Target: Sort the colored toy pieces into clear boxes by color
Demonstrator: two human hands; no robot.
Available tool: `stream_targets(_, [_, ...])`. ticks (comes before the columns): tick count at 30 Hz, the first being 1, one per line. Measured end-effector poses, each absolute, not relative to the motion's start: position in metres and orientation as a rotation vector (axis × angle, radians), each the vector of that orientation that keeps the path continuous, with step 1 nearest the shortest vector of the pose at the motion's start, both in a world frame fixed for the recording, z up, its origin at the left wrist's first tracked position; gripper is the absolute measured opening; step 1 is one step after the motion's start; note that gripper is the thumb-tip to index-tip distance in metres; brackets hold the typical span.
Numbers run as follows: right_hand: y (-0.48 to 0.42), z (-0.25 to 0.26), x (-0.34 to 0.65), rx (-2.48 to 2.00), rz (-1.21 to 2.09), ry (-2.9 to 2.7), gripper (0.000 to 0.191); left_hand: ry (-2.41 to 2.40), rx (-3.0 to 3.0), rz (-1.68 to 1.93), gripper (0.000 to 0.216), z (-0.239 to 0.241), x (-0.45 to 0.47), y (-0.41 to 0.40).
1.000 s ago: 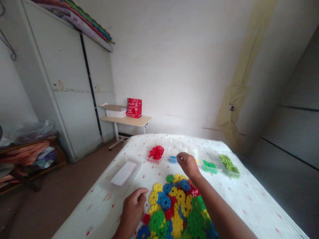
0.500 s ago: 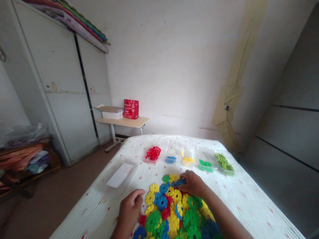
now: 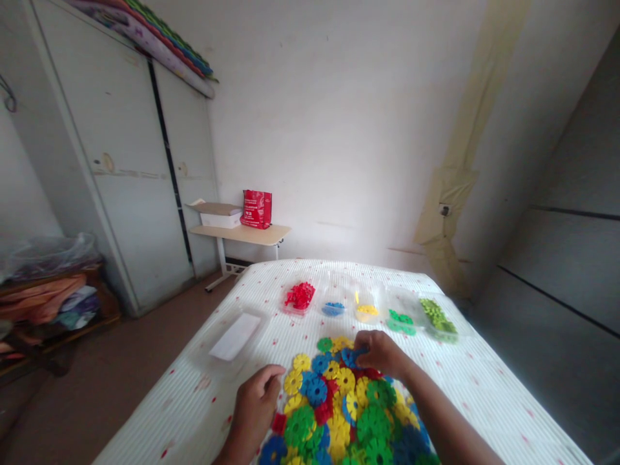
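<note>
Room: white walls around us, a tall wardrobe (image 3: pixel 121 174) on the left with folded bedding (image 3: pixel 159 39) on top, and a small side table (image 3: pixel 241 234) far left carrying a red bag (image 3: pixel 256 209) and a box (image 3: pixel 216 214).
Surface: we work on a bed (image 3: pixel 484 387) with a white ribbed cover dotted red.
Head view, pile: a heap of toy discs (image 3: pixel 339 407) in blue, yellow, red and green lies near us, between our two arms.
Right hand: our right hand (image 3: pixel 380 354) rests on the far edge of the heap, fingers pinched around a blue disc (image 3: pixel 349 356), as if to lift one piece clear of the rest.
Left hand: our left hand (image 3: pixel 256 403) lies loosely curled at the heap's left edge, touching the discs and holding nothing we can see; it seems to steady the pile.
Trays: clear trays stand in a far row, each with one colour, which suggests sorting: red (image 3: pixel 299 296), blue (image 3: pixel 333 309), yellow (image 3: pixel 367 310), green (image 3: pixel 400 320) and lime (image 3: pixel 438 316).
Lid: a clear lid (image 3: pixel 236 336) lies apart at the left.
Hard to make out: the tray walls almost vanish against the cover, the near part of the heap is cut off, and our left palm is hidden.
</note>
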State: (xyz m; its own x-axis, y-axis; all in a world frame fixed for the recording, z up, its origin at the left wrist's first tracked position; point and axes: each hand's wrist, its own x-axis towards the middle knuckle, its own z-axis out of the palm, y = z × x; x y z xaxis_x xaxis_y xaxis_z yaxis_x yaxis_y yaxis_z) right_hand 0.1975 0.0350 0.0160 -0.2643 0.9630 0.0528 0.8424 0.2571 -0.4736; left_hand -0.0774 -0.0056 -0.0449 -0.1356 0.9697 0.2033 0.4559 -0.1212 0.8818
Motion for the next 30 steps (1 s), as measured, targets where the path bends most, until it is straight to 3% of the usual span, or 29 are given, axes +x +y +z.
stream_targets(10, [0.078, 0.046, 0.184, -1.614, 0.639, -1.957, 0.010, 1.626, 1.620, 1.167, 0.027, -0.045, -0.077, -0.006])
stream_targets(15, [0.108, 0.054, 0.174, -1.725, 0.412, -1.724, 0.031, 1.622, 1.605, 1.176, 0.027, -0.046, -0.077, -0.006])
stream_targets(23, [0.084, 0.032, 0.184, -1.783, 0.369, -1.934, 0.018, 1.634, 1.667, 1.176, 0.028, -0.051, -0.077, -0.003])
stream_targets(30, [0.078, -0.001, 0.183, -1.883, 0.379, -2.181, 0.041, 1.645, 1.663, 1.159, 0.029, -0.046, -0.077, -0.005])
